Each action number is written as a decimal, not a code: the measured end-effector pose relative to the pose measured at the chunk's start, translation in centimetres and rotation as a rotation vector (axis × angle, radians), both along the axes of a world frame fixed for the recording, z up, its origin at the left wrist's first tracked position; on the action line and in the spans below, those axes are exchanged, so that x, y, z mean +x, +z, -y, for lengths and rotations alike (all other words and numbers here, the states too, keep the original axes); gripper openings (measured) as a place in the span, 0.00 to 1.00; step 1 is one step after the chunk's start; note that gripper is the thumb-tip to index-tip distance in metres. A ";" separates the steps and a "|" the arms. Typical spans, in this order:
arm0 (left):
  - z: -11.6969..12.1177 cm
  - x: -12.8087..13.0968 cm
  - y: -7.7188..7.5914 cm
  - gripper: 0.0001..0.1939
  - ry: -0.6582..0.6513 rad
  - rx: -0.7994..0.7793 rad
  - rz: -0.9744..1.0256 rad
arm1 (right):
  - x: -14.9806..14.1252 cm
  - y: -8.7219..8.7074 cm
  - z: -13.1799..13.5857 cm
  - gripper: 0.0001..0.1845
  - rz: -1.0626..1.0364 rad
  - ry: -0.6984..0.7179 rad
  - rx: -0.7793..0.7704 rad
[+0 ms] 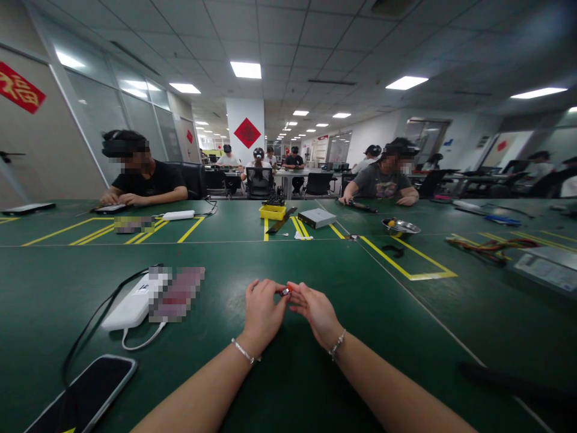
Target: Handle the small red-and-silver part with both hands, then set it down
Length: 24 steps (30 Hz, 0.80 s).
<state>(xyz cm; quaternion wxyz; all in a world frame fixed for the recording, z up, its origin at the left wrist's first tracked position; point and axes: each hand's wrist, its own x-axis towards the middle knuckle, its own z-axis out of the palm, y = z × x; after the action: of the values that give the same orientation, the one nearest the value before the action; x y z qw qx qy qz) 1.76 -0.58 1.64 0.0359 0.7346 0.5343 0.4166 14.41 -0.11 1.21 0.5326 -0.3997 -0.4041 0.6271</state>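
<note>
- Small red-and-silver part (286, 291): held between the two hands, just above the green counter (288, 391); its exact type cannot be told.
- Left hand (262, 313): its silvery end is pinched between thumb and fingers.
- Right hand (319, 314): the red end is met by the fingertips; whether it is gripped or only steadied cannot be told.
- Step in hand, as judged: close two-handed fingertip handling; for any further move, a light, steady pinch is called for, as so small a part could be dropped.
- Farther out, a white power bank (130, 304) and a smartphone (88, 394) are seen to the left, a yellow bin (272, 213) ahead.
</note>
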 end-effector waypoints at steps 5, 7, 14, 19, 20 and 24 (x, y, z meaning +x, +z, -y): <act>0.0 0.0 0.0 0.03 0.015 0.020 -0.037 | -0.2 -0.1 0.0 0.19 0.045 -0.040 0.020; 0.0 -0.1 0.0 0.03 0.027 0.027 -0.051 | -0.3 -0.1 0.1 0.20 0.050 -0.039 0.033; 0.1 -0.2 0.0 0.03 0.040 0.102 -0.089 | -0.3 0.1 0.3 0.21 0.060 0.009 0.018; 0.2 0.3 -0.2 0.02 0.025 0.119 -0.126 | -0.2 0.4 0.4 0.19 0.125 -0.030 0.022; 0.2 0.3 -0.3 0.02 0.021 0.122 -0.129 | -0.2 0.5 0.4 0.18 0.137 -0.038 0.024; -0.1 0.3 -0.6 0.03 -0.039 0.094 -0.140 | 0.1 0.7 0.1 0.15 0.198 -0.022 0.046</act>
<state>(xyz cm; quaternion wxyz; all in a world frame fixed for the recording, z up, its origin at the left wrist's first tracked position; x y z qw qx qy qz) 2.08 -0.46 1.05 -0.0281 0.7732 0.5009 0.3879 14.46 -0.17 1.92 0.5059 -0.4520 -0.4646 0.5691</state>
